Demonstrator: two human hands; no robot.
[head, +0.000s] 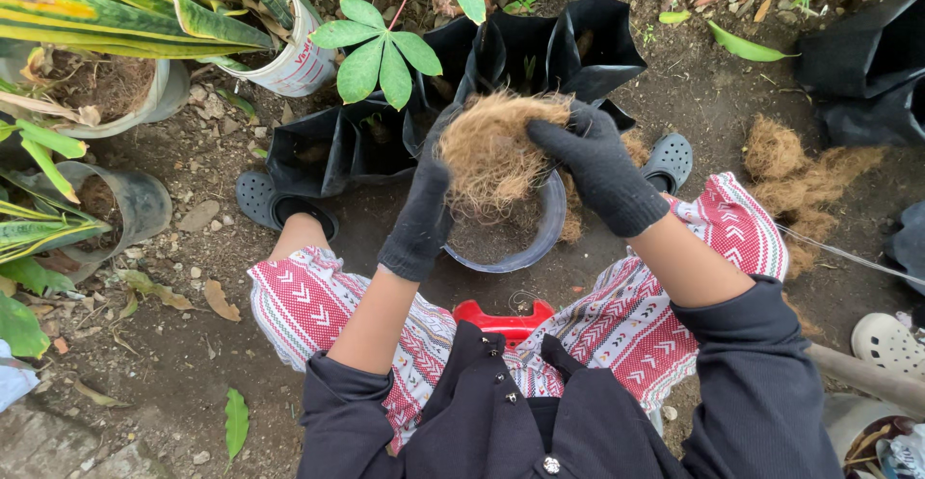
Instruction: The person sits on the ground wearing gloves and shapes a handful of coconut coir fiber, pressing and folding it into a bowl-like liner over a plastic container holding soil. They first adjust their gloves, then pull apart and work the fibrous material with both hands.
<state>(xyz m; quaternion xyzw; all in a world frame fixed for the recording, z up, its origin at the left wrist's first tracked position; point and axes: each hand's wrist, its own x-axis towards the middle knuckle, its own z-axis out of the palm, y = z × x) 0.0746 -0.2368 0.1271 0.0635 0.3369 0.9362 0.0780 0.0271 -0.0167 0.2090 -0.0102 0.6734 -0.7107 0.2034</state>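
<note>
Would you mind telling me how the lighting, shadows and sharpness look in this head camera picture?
Head view: soft, even daylight with no hard shadows; the left hand, right hand and the coconut fibre clump are sharp; mild glare on the black grow bags; wide-angle bending toward the edges, where the striped leaves look slightly soft.
</note>
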